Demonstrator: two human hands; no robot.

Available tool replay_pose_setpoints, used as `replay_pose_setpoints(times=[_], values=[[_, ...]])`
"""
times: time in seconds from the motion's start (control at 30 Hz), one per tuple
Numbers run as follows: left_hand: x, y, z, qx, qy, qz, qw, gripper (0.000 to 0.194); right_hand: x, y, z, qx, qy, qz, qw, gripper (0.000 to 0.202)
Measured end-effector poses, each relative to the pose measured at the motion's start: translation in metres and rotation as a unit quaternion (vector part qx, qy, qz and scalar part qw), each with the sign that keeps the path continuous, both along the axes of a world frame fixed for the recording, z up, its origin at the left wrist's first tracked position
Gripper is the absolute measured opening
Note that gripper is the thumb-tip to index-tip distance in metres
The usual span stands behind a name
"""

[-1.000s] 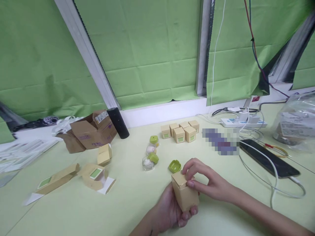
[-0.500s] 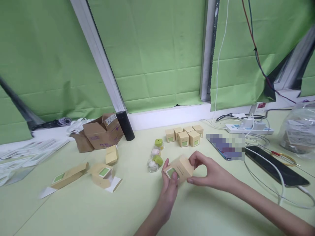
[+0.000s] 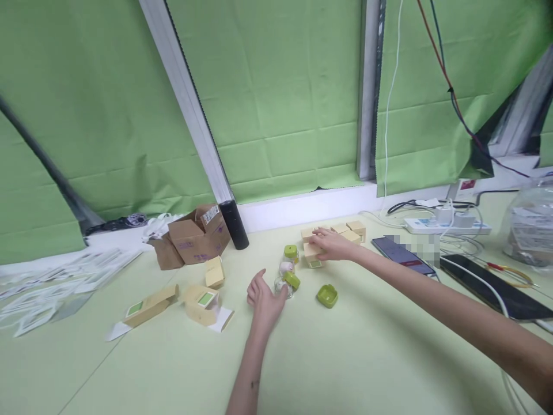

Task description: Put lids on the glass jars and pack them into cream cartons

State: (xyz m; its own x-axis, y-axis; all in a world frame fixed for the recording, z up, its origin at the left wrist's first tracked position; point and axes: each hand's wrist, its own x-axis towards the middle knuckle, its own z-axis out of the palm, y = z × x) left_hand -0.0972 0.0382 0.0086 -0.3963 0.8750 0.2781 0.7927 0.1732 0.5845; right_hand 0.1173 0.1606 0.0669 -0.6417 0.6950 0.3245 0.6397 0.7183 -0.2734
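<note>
My right hand has its fingers on a small tan box at the left front of a group of such boxes. My left hand is empty, its fingers apart, just left of small glass jars with green lids. A loose green lid lies on the table in front of the boxes. Farther left are an opened tan box, a flattened one and a small upright one.
A brown carton and a black cylinder stand at the back left. White strips lie far left. Phones, cables, a power strip and a plastic bag occupy the right.
The box held by both hands now stands with the others, under my right hand. My left hand has let go and moved left. A loose green lid now shows on the table.
</note>
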Motion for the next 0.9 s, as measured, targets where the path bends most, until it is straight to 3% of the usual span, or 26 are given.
replay_pose_setpoints(times=[0.1,0.2,0.27,0.33,0.43,0.53,0.67,0.8,0.9], values=[[-0.001,0.001,-0.010,-0.030,0.011,-0.060,0.998,0.068,-0.003,-0.001,-0.008,0.016,-0.010,0.000,1.000,0.038],[0.002,-0.001,-0.017,-0.043,0.023,-0.097,0.994,0.070,-0.004,-0.023,-0.014,0.017,-0.013,0.020,1.000,0.034],[0.004,-0.003,-0.019,-0.029,0.042,-0.098,0.994,0.072,-0.002,-0.042,-0.019,-0.002,-0.021,0.047,0.999,0.029],[0.006,-0.004,-0.017,0.018,0.077,-0.102,0.992,0.070,0.004,-0.059,-0.026,-0.022,-0.029,0.075,0.997,0.039],[0.010,0.000,-0.005,0.059,0.118,-0.104,0.986,0.058,0.017,-0.078,-0.036,-0.069,-0.024,0.117,0.990,0.052],[0.015,0.019,0.017,-0.009,0.124,-0.080,0.989,0.050,0.030,-0.092,-0.043,-0.115,0.005,0.121,0.986,0.037],[0.019,0.060,0.042,-0.095,0.119,-0.083,0.985,0.052,0.038,-0.107,-0.051,-0.147,0.050,0.098,0.983,0.028],[0.019,0.084,0.050,-0.149,0.097,-0.084,0.980,0.048,0.038,-0.117,-0.060,-0.145,0.093,0.068,0.983,0.018],[0.016,0.080,0.055,-0.118,0.084,-0.087,0.986,0.052,0.039,-0.119,-0.064,-0.129,0.110,0.066,0.983,0.018]])
